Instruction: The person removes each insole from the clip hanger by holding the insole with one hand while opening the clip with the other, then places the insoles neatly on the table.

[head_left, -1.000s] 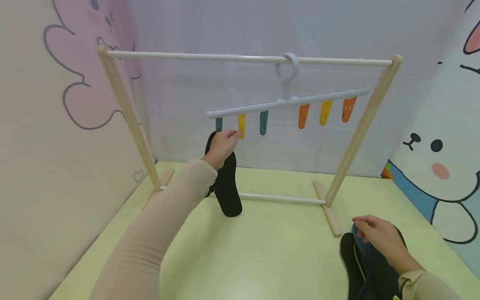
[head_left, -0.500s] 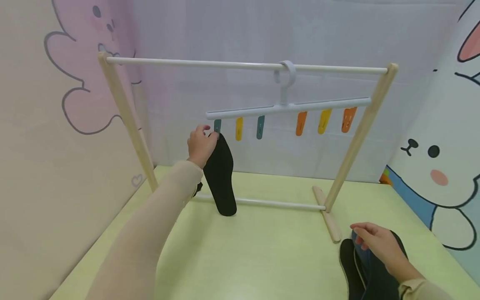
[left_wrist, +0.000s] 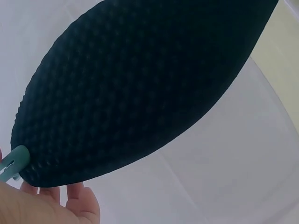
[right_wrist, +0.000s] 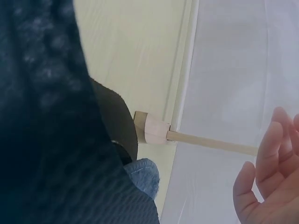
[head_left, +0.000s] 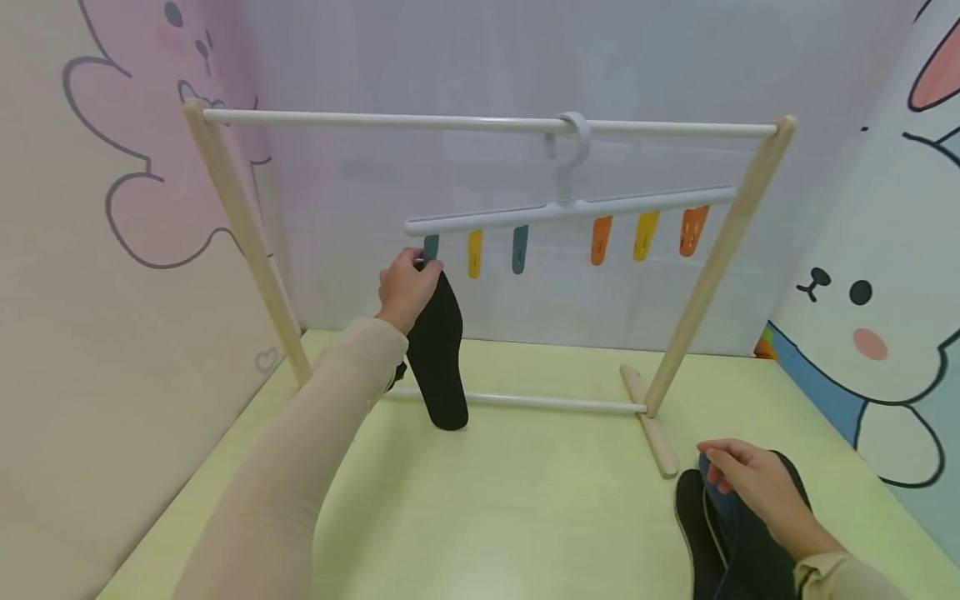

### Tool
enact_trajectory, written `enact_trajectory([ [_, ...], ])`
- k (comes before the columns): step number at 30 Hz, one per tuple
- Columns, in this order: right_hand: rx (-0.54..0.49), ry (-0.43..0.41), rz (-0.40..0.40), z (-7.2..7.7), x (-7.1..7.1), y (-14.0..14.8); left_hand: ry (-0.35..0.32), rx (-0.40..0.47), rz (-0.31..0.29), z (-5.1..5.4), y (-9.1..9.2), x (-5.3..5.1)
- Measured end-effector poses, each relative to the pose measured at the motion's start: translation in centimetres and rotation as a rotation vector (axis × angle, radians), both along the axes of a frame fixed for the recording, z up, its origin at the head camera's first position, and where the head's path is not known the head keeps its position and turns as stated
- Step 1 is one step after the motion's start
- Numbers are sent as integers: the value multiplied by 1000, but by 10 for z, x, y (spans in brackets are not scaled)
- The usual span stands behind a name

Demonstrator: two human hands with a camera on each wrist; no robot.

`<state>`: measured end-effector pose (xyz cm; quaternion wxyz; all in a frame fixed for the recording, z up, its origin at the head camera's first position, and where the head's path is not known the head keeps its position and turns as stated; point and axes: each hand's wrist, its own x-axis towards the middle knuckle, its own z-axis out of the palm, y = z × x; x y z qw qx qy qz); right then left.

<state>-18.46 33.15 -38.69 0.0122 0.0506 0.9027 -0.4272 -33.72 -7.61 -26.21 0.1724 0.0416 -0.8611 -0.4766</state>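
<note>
A black insole [head_left: 438,358] hangs from the leftmost green clip [head_left: 431,247] of a white clip hanger [head_left: 637,202]. In the left wrist view the clip [left_wrist: 18,158] bites the insole's narrow tip, and the insole's [left_wrist: 131,93] underside is bumpy. My left hand [head_left: 407,292] holds the insole's top right at the clip, fingertips behind its edge. My right hand [head_left: 761,487] hovers over more dark insoles [head_left: 697,533] on the table, fingers loosely curved, gripping nothing. In the right wrist view a denim-blue flap [right_wrist: 145,175] shows among the insoles.
A wooden rack [head_left: 708,267] carries the hanger on its white top bar [head_left: 375,121]. Several more clips in yellow [head_left: 475,254], green and orange [head_left: 602,240] hang along the hanger. A lower white bar [head_left: 555,402] crosses behind the insole. Cartoon-printed walls stand left and right.
My left hand has moved left from beside the yellow clip to the leftmost green clip and now closes on the insole's top. My right hand stays in place.
</note>
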Motion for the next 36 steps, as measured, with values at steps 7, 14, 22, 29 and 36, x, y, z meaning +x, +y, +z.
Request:
enact_trajectory([
  [7,-20,17,13,2,-1,-5,-8,57,-97,6,-2,5],
  [14,-40,23,21,4,-4,-6,11,46,-243,16,-7,7],
  [22,-29,28,20,3,-6,-11,18,28,-209,20,-14,13],
  [29,-34,68,37,3,-9,-19,12,39,-190,22,-8,20],
  [36,-60,82,84,9,-15,-29,4,123,-227,22,1,24],
])
